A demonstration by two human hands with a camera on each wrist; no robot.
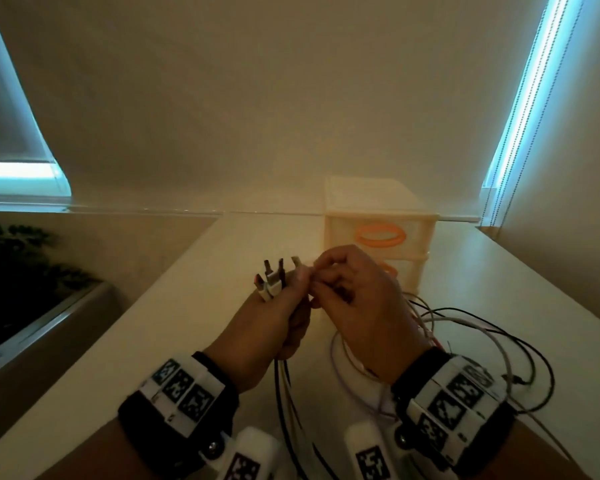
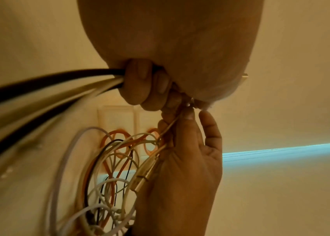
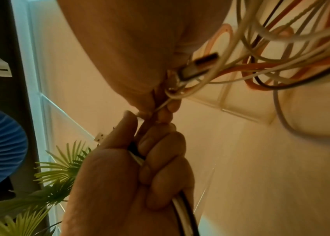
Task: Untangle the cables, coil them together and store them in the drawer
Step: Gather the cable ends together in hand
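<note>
Above the table my left hand grips a bundle of black and white cables, fingers curled round them. Their plugs stick up past my thumb. My right hand meets it at the fingertips and pinches a thin white cable right beside the left thumb. A metal USB plug also lies in my right palm. Loose loops of white, black and orange cable hang from both hands onto the table at the right. The drawer unit, pale with orange handles, stands just behind my hands, its drawers closed.
The pale table runs to the wall, its left edge close to my left hand. A green plant stands below and left of the table. Window blinds hang at both sides.
</note>
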